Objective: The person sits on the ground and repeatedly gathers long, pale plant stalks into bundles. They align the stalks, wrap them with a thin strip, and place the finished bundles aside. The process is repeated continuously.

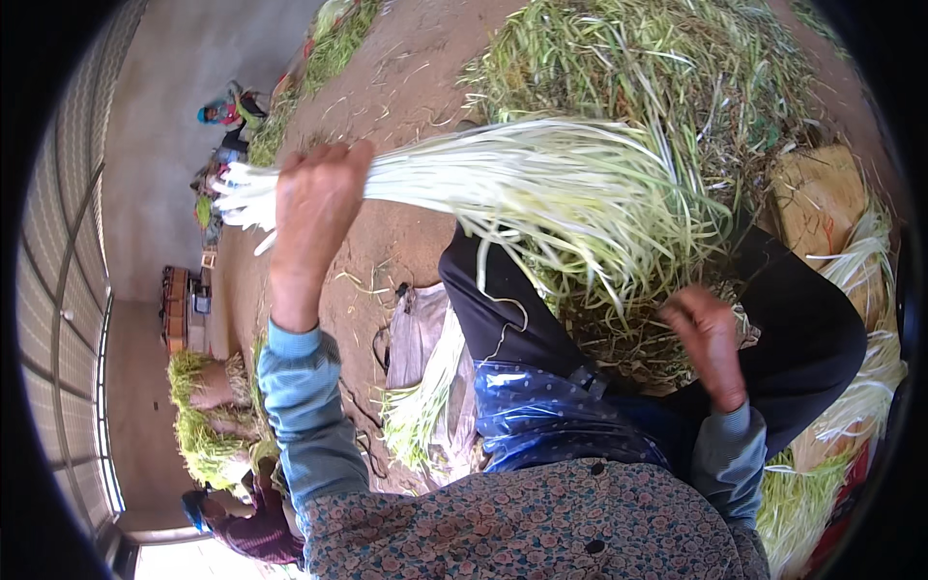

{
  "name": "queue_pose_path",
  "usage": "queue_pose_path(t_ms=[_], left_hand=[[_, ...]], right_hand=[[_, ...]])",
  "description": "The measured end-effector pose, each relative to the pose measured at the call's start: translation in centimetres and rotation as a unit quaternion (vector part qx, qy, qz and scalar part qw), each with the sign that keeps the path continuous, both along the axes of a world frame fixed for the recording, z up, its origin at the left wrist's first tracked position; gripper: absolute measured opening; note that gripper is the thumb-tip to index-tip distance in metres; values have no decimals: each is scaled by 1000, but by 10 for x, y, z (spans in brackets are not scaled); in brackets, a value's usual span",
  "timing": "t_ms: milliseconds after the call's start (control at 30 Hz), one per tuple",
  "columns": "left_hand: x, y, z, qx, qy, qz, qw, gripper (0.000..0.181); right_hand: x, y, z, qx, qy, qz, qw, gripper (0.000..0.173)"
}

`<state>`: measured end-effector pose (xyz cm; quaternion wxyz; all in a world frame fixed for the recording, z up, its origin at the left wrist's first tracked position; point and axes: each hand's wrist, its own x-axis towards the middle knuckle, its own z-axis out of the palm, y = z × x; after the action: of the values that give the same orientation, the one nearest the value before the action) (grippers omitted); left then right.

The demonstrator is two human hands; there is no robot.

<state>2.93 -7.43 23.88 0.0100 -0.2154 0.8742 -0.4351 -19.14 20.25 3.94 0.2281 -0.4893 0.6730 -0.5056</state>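
Note:
My left hand (322, 192) is closed around the white stem end of a large bunch of blanched chives (507, 170). The pale stalks lie nearly level and fan out to the right, their yellow-green leaf tips drooping over my knees. A few cut ends poke out left of my fist. My right hand (703, 341), slightly blurred, hovers below the leaf tips near my right thigh. Its fingers are curled, and whether they pinch anything is hard to make out. Between my legs lies a heap of dry leaf scraps (638, 341).
A big pile of loose leaves (638, 65) covers the dirt floor ahead. On my left, a chive bundle (424, 406) rests on a grey cloth (417, 333). At right stand a wooden block (819, 196) and more chives (863, 370). A co-worker (250, 522) is at lower left.

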Motion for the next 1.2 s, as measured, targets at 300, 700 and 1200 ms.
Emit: queue_pose_path(t_ms=[300, 700, 1200], left_hand=[[-9, -9, 38, -66, 10, -34, 997, 4], [-49, 8, 74, -44, 24, -56, 997, 10], [-30, -9, 40, 23, 25, -35, 999, 4]], right_hand=[[60, 35, -46, 228, 73, 327, 914, 16], [74, -86, 37, 35, -292, 261, 920, 47], [51, -99, -62, -46, -548, -140, 824, 18]])
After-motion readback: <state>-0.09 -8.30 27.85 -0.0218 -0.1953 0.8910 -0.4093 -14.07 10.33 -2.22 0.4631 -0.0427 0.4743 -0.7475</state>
